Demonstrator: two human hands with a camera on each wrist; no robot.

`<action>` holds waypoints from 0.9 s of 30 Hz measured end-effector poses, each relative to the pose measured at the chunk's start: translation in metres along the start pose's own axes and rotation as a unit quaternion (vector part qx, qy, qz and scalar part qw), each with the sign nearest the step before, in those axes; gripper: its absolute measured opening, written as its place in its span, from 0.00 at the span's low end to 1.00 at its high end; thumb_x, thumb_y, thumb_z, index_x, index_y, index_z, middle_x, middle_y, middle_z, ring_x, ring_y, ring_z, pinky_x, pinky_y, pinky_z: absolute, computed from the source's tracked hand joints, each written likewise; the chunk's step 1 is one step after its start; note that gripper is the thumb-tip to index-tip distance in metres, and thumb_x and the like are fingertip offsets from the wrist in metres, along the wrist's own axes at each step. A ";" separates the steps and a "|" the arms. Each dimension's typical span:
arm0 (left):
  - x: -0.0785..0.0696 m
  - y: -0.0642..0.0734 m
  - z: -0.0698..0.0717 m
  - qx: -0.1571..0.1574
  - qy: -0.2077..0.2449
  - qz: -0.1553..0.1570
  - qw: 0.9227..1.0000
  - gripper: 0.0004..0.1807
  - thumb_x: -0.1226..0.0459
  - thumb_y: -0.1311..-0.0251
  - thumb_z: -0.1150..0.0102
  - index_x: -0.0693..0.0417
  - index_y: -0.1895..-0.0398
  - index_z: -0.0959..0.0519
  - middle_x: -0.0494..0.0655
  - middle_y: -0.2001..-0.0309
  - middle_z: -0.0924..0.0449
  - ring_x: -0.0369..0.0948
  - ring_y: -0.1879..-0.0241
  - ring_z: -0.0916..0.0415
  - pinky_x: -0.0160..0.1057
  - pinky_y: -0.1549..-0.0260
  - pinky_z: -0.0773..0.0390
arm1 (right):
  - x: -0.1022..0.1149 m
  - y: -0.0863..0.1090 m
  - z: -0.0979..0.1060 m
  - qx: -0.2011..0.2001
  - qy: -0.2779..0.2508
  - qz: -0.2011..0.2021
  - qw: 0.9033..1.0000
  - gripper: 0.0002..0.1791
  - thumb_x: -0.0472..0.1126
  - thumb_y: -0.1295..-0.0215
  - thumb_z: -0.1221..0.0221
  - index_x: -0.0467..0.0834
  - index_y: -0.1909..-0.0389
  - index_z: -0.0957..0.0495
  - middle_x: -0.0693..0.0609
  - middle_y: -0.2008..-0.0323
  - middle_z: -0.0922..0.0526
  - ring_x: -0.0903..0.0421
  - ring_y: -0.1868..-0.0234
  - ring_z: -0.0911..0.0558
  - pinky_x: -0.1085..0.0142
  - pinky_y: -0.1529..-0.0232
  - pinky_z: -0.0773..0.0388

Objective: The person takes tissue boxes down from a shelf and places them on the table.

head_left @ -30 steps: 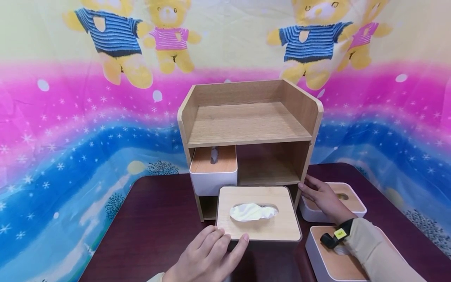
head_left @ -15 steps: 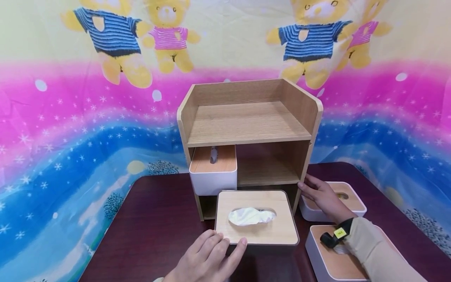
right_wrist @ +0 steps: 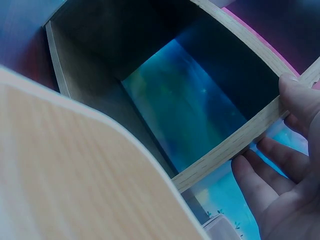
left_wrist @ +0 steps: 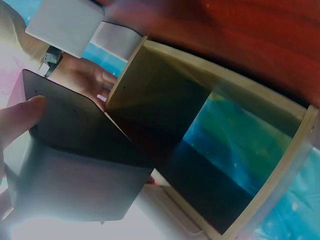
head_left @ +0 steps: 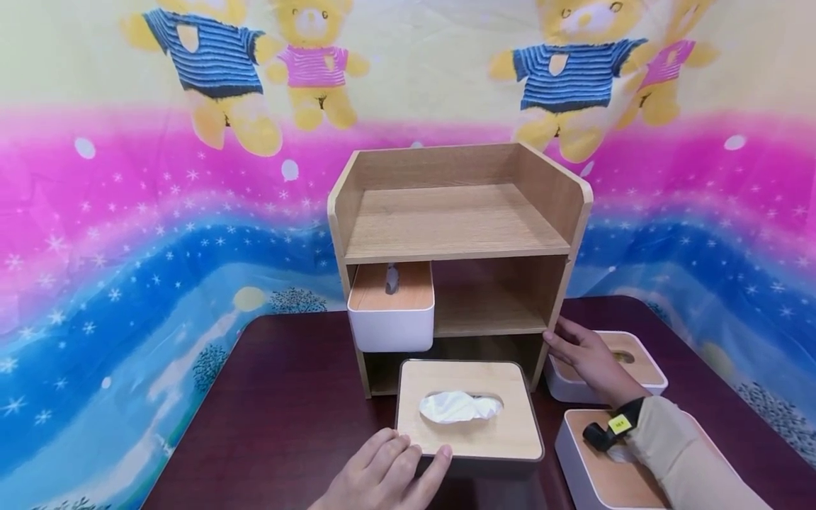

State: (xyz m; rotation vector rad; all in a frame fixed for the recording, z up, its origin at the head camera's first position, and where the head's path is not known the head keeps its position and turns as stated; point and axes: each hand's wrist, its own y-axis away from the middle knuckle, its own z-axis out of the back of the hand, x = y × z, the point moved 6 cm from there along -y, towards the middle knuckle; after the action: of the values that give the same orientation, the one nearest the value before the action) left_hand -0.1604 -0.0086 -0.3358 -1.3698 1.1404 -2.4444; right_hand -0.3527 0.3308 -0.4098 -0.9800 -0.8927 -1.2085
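My left hand (head_left: pixel 390 473) grips the near left corner of a dark-sided tissue box (head_left: pixel 468 443) with a pale wood lid and a white tissue in its slot. In the left wrist view, the thumb lies on the dark face of the tissue box (left_wrist: pixel 85 170), apart from the shelf's front. My right hand (head_left: pixel 589 358) holds the right side panel of the wooden shelf (head_left: pixel 455 219). The right wrist view shows that hand's (right_wrist: pixel 290 165) thumb on the panel's front edge (right_wrist: pixel 235 140) and its fingers along the outer face. Behind the dark box, the shelf's lower compartment shows partly.
A white tissue box (head_left: pixel 392 329) juts out of the middle compartment's left side. Two more white tissue boxes with wooden lids stand right of the shelf, one farther back (head_left: pixel 644 365), one nearer (head_left: pixel 589 460) under the right forearm. A printed cloth (head_left: pixel 159 297) backs the dark table (head_left: pixel 287 411).
The dark tissue box has come back toward me in my left hand, away from the shelf, showing more of the lower compartment. My right hand keeps its hold on the side panel.
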 end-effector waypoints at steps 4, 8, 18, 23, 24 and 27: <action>-0.004 0.001 0.000 0.024 0.008 0.001 1.000 0.18 0.71 0.34 0.60 0.50 0.55 0.17 0.46 0.70 0.26 0.38 0.71 0.26 0.32 0.70 0.23 | 0.000 0.000 0.001 -0.002 0.003 0.001 1.000 0.43 0.56 0.28 0.47 0.39 0.23 0.54 0.31 0.30 0.44 0.33 0.34 0.36 0.49 0.44 0.31; -0.007 0.005 -0.002 0.017 0.000 -0.009 1.000 0.19 0.72 0.35 0.58 0.51 0.54 0.17 0.46 0.71 0.26 0.38 0.71 0.26 0.31 0.70 0.23 | -0.001 0.000 0.002 -0.004 0.009 -0.004 1.000 0.43 0.57 0.29 0.48 0.40 0.23 0.54 0.31 0.29 0.44 0.33 0.34 0.36 0.50 0.44 0.30; -0.017 0.015 -0.009 0.051 0.015 0.007 0.999 0.18 0.69 0.33 0.59 0.50 0.52 0.18 0.46 0.69 0.26 0.39 0.70 0.25 0.32 0.68 0.22 | -0.002 -0.001 0.002 -0.004 0.016 -0.011 1.000 0.44 0.58 0.29 0.48 0.42 0.23 0.55 0.31 0.29 0.45 0.33 0.34 0.36 0.50 0.44 0.30; -0.023 0.024 -0.016 0.040 0.009 0.003 0.999 0.18 0.69 0.35 0.56 0.52 0.49 0.18 0.46 0.69 0.26 0.39 0.69 0.25 0.32 0.67 0.22 | 0.000 0.001 0.001 -0.003 0.021 -0.018 1.000 0.44 0.59 0.29 0.48 0.42 0.23 0.56 0.32 0.29 0.46 0.32 0.34 0.37 0.50 0.44 0.31; -0.026 0.029 -0.020 0.042 0.010 0.005 0.999 0.18 0.68 0.35 0.55 0.52 0.48 0.19 0.46 0.68 0.26 0.40 0.69 0.25 0.32 0.67 0.22 | 0.000 0.001 0.001 -0.003 0.021 -0.018 1.000 0.44 0.59 0.29 0.48 0.42 0.23 0.56 0.31 0.29 0.46 0.32 0.34 0.37 0.50 0.44 0.31; -0.035 0.040 -0.028 0.061 0.022 0.017 0.998 0.19 0.66 0.36 0.53 0.52 0.44 0.20 0.46 0.67 0.25 0.41 0.67 0.25 0.33 0.65 0.22 | 0.001 0.001 0.001 -0.003 0.019 -0.014 1.000 0.44 0.58 0.29 0.48 0.42 0.23 0.55 0.31 0.29 0.46 0.32 0.34 0.37 0.49 0.44 0.31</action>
State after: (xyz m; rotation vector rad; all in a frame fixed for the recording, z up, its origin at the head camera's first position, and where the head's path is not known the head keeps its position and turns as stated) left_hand -0.1715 -0.0062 -0.3942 -1.2570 0.9977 -2.4869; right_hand -0.3515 0.3317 -0.4090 -0.9489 -0.8750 -1.2509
